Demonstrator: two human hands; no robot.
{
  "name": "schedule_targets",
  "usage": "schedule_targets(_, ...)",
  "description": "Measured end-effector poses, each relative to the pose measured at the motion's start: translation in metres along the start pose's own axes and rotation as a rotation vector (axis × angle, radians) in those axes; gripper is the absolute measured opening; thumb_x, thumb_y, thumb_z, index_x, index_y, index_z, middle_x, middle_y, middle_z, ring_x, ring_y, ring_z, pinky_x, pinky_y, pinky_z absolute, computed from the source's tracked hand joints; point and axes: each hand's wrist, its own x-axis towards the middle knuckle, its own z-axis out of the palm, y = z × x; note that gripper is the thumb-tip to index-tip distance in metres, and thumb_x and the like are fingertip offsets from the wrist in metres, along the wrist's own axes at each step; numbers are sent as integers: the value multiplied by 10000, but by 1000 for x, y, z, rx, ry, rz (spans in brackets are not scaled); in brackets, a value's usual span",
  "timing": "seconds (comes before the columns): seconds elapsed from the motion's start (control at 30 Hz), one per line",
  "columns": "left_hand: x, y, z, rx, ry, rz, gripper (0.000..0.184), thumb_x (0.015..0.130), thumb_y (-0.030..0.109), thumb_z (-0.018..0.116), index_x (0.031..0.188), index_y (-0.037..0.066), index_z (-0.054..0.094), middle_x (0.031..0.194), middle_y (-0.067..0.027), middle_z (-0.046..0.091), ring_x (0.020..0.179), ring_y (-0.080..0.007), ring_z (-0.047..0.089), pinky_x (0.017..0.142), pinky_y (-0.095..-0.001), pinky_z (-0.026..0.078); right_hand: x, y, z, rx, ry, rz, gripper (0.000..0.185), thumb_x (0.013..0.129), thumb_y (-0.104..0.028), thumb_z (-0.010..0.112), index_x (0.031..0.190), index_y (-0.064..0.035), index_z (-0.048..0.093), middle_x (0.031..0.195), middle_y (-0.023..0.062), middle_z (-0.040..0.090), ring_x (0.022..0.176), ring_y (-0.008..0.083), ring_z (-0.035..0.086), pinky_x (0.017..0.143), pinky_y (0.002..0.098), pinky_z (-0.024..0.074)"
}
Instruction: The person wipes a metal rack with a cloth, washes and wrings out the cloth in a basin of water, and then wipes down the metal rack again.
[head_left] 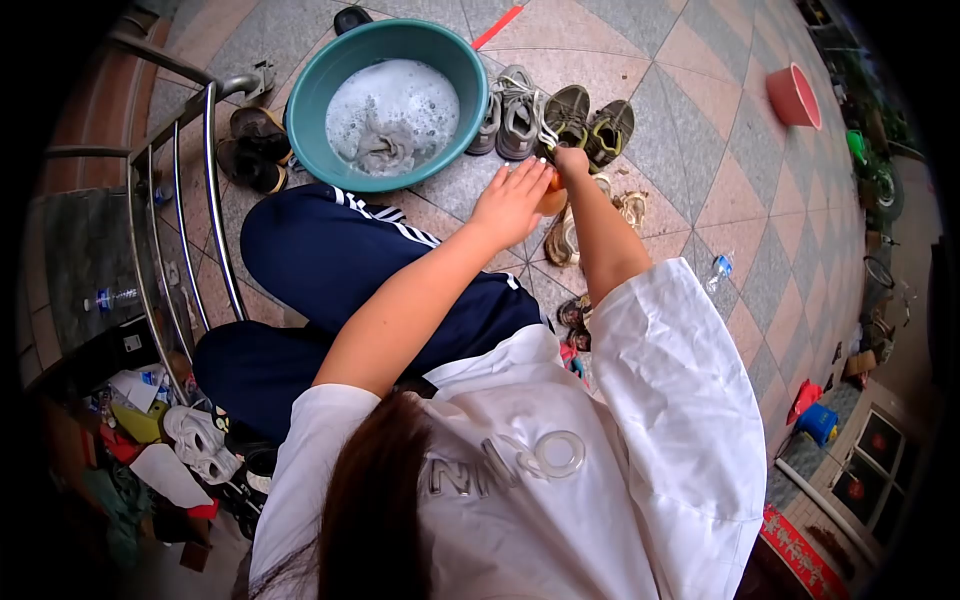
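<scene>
My left hand (510, 203) is stretched out palm down, its fingers straight, beside a rounded orange object (552, 200). Close to its fingertips, my right hand (571, 162) is curled closed; what it grips is hidden. The orange object shows between the two hands, partly covered. Grey laced sneakers (517, 120) and a pair of dark olive shoes (608, 133) stand just beyond the hands. Below the hands are tan, dirty-looking shoes (562, 240), partly behind my right forearm. A teal basin (304, 140) holds foamy water with a greyish item in it.
Dark shoes (255, 150) stand between the basin and a metal railing (212, 200). A red bucket (793, 97) is at the upper right, and a plastic bottle (719, 271) lies on the tiles. White shoes (200, 443) and clutter fill the lower left.
</scene>
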Motion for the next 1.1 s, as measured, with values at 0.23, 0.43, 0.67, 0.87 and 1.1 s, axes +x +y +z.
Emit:
schedule_targets(0.23,-14,-7,-12,18,24,-67,648,733,275,597,1277,34,342,1318,-136,357,1252,-270,295,986,-433,293,2,8,3,565,-21,122,223,735,-212,582,695,7,583,638,122,561,549,236,534,536,342,433)
schedule_targets(0.43,-23,-17,-17,-43,-15,-163,579,771,294,560,1246,18,380,1294,-153,387,1242,-285,311,989,-427,288,6,49,-26,1706,-279,371,201,812,-121,455,614,-92,449,548,15,480,482,151,444,486,265,374)
schedule_targets(0.67,-27,-25,-55,-211,51,-212,509,813,290,533,1225,14,419,1294,-170,391,1234,-294,326,995,-390,284,-43,12,-64,1949,-571,113,391,892,-296,380,1001,67,477,998,174,520,925,285,514,829,376,442)
schedule_targets(0.87,-115,-42,-200,-503,497,-379,353,822,167,538,1138,13,508,1196,-166,498,1133,-285,459,945,-329,345,-116,-98,-51,1907,-1162,-33,499,921,-338,309,1135,103,404,1151,231,461,1092,322,445,954,412,363)
schedule_targets(1.1,-340,-81,-268,-390,1128,-899,257,842,106,507,1063,-18,546,1025,-124,593,975,-169,554,854,-277,405,-238,-269,80,1410,-1300,-2,406,903,-274,363,1049,83,490,1115,221,516,1076,309,491,925,402,407)
